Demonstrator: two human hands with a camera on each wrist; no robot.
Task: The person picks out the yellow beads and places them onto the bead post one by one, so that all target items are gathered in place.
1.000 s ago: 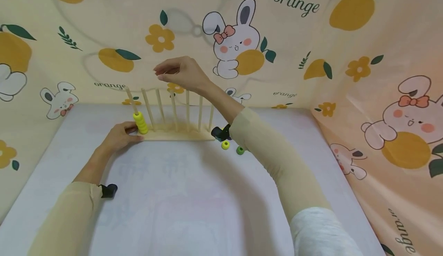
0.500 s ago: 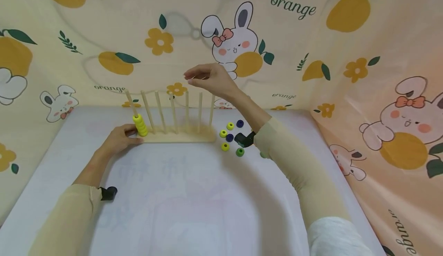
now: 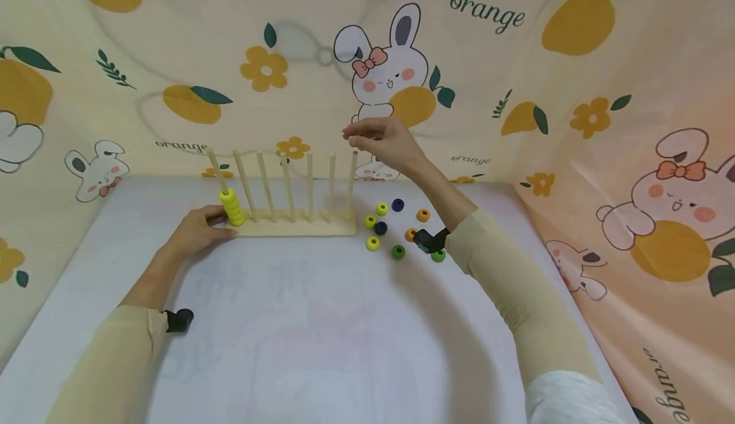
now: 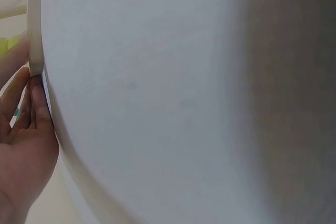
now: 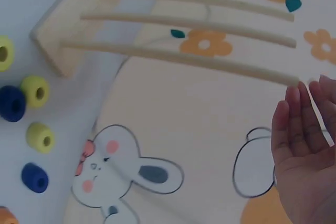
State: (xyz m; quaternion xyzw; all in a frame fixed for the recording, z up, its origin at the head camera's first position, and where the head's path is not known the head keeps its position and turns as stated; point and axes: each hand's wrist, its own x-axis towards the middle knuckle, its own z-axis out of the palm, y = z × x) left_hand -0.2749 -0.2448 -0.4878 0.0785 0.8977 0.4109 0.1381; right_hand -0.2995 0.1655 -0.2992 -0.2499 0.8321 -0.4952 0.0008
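A wooden peg rack (image 3: 298, 228) stands on the table, with a row of several upright pegs. Several yellow beads (image 3: 232, 207) are stacked on its leftmost peg; the other pegs are bare. My left hand (image 3: 198, 227) grips the rack's left end, thumb at the front, and in the left wrist view its fingers (image 4: 41, 106) meet the end of the base. High above the table, my right hand (image 3: 390, 146) is just over the tip of the rightmost peg (image 5: 178, 64). Its fingers are loosely extended, and no bead shows between them.
Loose beads lie right of the rack: yellow (image 3: 372, 243), dark blue (image 3: 398, 204), orange (image 3: 423, 215) and green (image 3: 398, 252). The right forearm reaches over some of them. A patterned cloth wall (image 3: 310, 29) rises behind the table (image 3: 275, 335).
My right hand has moved right and slightly down, from above the rack's left-middle pegs to the rightmost one, uncovering the loose beads. The left hand stays on the rack's end.
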